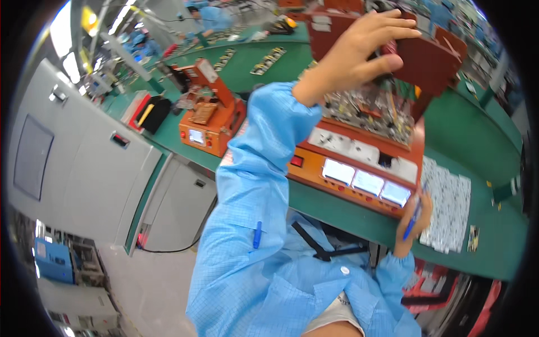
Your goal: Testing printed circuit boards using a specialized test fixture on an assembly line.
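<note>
My left arm reaches up and across to a large orange test fixture [314,168]. Beside a dark red handle [389,48] on its raised brown-red lid [432,62] is my left hand [359,53], its fingers stretched out and the thumb apart. The handle shows between thumb and fingers; whether the palm touches it is unclear. Under the lid lies a bed of wires and small parts [368,115]. Three lit screens [368,182] line the fixture's front. At the fixture's right front corner, my right hand [421,216] is closed on a blue pen [412,221].
A sheet of pale, patterned pieces [446,205] lies right of the fixture, with a small circuit board [473,238] beside it. Leftward stand a smaller orange fixture [205,132], a black bin [154,114] and a grey cabinet [84,151]. Circuit boards [268,60] lie on the far green bench.
</note>
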The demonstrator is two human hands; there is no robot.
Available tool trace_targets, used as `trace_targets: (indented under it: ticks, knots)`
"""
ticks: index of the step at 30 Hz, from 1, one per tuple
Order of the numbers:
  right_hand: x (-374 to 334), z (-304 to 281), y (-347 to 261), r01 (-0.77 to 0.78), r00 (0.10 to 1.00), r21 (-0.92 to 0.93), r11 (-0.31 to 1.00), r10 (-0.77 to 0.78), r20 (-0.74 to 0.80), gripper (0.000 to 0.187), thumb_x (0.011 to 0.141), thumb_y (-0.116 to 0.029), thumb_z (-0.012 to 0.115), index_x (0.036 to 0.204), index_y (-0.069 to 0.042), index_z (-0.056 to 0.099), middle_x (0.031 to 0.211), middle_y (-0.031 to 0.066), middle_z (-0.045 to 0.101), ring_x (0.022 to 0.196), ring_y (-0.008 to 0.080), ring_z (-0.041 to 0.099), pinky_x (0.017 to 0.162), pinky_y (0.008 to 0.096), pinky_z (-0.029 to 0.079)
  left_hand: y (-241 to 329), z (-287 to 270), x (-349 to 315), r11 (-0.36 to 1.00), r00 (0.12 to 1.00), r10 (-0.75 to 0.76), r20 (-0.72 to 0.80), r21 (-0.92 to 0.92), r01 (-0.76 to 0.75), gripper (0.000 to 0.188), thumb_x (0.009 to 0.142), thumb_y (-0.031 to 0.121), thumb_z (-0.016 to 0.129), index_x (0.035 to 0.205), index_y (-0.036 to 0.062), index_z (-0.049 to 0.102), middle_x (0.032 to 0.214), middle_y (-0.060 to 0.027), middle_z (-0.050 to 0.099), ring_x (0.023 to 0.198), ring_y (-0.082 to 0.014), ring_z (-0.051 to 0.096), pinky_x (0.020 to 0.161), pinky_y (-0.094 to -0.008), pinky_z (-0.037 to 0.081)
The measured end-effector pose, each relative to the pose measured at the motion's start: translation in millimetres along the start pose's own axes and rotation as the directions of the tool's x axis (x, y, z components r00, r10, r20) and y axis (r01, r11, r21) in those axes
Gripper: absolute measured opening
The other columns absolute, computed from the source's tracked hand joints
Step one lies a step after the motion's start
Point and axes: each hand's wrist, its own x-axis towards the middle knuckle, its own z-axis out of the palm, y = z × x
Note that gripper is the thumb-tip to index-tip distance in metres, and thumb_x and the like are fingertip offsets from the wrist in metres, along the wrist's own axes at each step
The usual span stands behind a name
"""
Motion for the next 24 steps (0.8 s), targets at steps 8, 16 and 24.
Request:
trace_targets:
  ticks: [8, 16, 24]
  knots:
    - [16, 34, 14, 0.019, 1.000, -0.054, 0.998, -0.020, -0.011, 0.019, 0.088, -0.007, 0.056, 0.104, -0.003, 0.064, 0.101, 0.0138, 0.068, 0.094, 0.0328, 0.062, 0.098, 0.0413, 0.041, 24, -6, 3, 0.872, 0.898, -0.352, 0.265, -0.255, 0.417, 0.031, 0.096, 0.026, 0.048, 0.100, -0.0014, 0.063, 0.099, -0.0112, 0.062, 0.111, -0.0253, 0.053, 0.095, -0.0347, 0.037]
    - [9, 27, 19, -0.076, 0.997, 0.007, 0.997, 0.076, 0.001, 0.020, 0.089, -0.010, 0.054, 0.104, -0.003, 0.065, 0.106, 0.0097, 0.069, 0.100, 0.0296, 0.062, 0.103, 0.0434, 0.038, 25, 9, -6, 0.801, 0.862, -0.438, 0.256, -0.325, 0.503, 0.027, 0.095, 0.023, 0.052, 0.102, -0.0012, 0.061, 0.113, -0.0121, 0.057, 0.107, -0.0177, 0.050, 0.093, -0.0285, 0.034]
    - [7, 26, 21, -0.056, 0.998, -0.006, 0.998, 0.056, 0.008, 0.021, 0.089, -0.009, 0.054, 0.106, -0.003, 0.063, 0.107, 0.0096, 0.069, 0.100, 0.0282, 0.063, 0.102, 0.0427, 0.038, 20, 11, -17, 0.721, 0.782, -0.589, 0.205, -0.303, 0.623, 0.026, 0.094, 0.022, 0.053, 0.103, -0.0007, 0.061, 0.113, -0.0109, 0.056, 0.102, -0.0151, 0.050, 0.089, -0.0264, 0.035]
